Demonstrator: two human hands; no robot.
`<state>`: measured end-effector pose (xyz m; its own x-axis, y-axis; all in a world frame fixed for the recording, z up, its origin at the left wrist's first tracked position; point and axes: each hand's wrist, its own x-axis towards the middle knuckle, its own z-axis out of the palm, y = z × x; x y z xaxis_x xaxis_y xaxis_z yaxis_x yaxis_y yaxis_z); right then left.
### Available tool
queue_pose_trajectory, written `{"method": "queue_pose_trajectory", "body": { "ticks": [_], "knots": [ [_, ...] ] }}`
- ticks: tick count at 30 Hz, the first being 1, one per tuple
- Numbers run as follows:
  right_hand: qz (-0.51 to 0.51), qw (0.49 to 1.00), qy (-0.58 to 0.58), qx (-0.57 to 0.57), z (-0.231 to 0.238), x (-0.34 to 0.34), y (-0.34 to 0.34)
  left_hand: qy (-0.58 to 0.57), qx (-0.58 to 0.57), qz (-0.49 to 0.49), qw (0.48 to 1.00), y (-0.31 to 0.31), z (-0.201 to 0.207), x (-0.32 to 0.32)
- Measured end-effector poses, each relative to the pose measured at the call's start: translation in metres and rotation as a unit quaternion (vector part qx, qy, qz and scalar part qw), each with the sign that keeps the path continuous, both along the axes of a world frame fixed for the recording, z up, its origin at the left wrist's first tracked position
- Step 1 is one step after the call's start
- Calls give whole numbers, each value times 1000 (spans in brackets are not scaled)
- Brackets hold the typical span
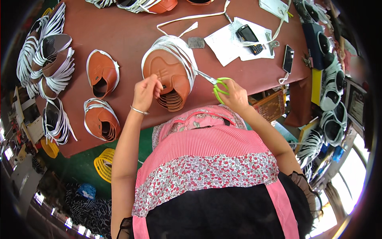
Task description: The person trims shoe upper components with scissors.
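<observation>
A stack of brown shoe uppers with white strips along the edges lies in front of me on the red-brown table. My left hand is over the left side of the stack, fingers curled in; whatever they may hold is hidden. In my right hand is a pair of scissors with green handles, fingers in the loops. The blades point up and left, their tips at the white edging on the stack's right side. Whether the tips touch it, I cannot tell.
Left of the stack lie two smaller piles of brown uppers. White-edged dark uppers crowd the table's left edge. A grey block, papers, a black handheld device and a phone lie right. A yellow basket stands below.
</observation>
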<state>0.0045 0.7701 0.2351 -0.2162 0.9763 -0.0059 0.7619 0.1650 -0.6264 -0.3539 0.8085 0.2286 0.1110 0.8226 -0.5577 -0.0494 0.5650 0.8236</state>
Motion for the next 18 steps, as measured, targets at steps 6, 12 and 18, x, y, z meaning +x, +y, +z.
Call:
{"method": "queue_pose_trajectory", "body": {
  "ticks": [6, 12, 18],
  "knots": [
    [-26, 995, -93, -33, -48, 48, -12, 396, 246, -182, 866, -57, 21, 58],
    [-10, 998, -33, 56, -43, 29, 14, 250, 187, 73, 947, -109, -7, 69],
    [-36, 969, 191, -152, -30, -80, 49, -205, -66, 355, 910, -145, 26, 30]
  ]
}}
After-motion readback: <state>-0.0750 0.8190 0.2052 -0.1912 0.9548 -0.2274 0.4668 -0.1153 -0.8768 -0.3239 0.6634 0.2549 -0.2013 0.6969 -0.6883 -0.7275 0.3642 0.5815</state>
